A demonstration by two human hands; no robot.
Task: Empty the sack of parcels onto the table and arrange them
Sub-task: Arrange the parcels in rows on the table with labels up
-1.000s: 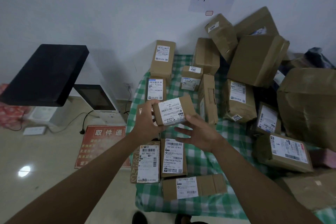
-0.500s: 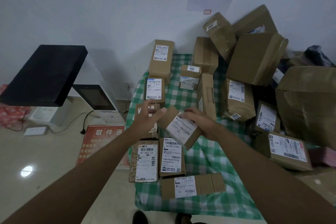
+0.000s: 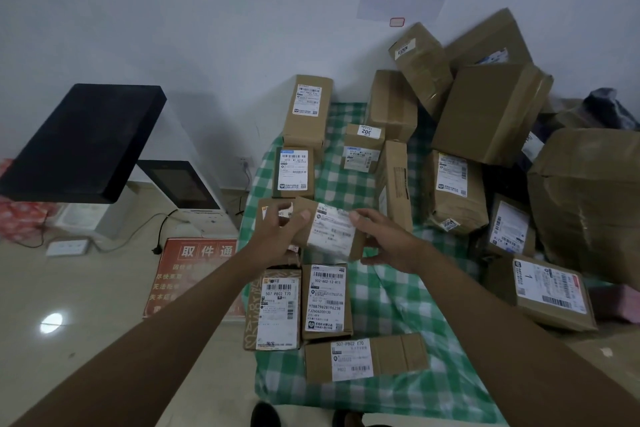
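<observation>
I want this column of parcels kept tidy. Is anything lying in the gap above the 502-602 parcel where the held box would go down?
Nothing visible lies there. The held box, between the left hand and right hand, hovers over bare checked cloth just above the 502-602 parcel; what is directly under it is hidden.

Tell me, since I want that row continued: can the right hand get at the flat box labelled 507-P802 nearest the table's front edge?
Probably yes: the flat box lies uncovered, but the right hand is holding a small parcel.

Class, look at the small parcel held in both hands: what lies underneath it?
Under the held parcel shows green checked tablecloth and another parcel at its left, partly hidden by the left hand. Anything directly beneath is covered.
</observation>
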